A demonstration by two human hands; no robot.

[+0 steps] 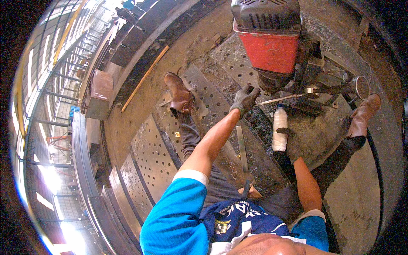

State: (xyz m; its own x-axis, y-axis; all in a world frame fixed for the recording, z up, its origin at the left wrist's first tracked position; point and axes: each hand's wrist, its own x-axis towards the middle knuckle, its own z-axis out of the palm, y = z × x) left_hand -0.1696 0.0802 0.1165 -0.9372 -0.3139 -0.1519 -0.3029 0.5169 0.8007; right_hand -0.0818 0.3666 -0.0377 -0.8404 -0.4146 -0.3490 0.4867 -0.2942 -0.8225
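Note:
My left hand [245, 100], in a dark grey glove, is closed round the outer end of a thin metal feed lever [278, 99]. This lever runs to a hub on the side of a red and black drilling machine [268, 51]. My gloved right hand [292, 142] grips a whitish plastic bottle [279, 127] with a dark cap, its thumb across the front. The bottle points up toward the machine's underside. Beneath the machine lies a dark steel plate with drilled holes [219, 104], strewn with metal shavings. The drill's tip is hidden.
My booted feet straddle the plates. Stacked perforated plates [146, 157] lie at left, and a flat metal bar [242, 148] rests between my legs. A long wooden stick [144, 79] and a wrapped block [98, 93] are farther left. A black cable [376, 161] curves along the right.

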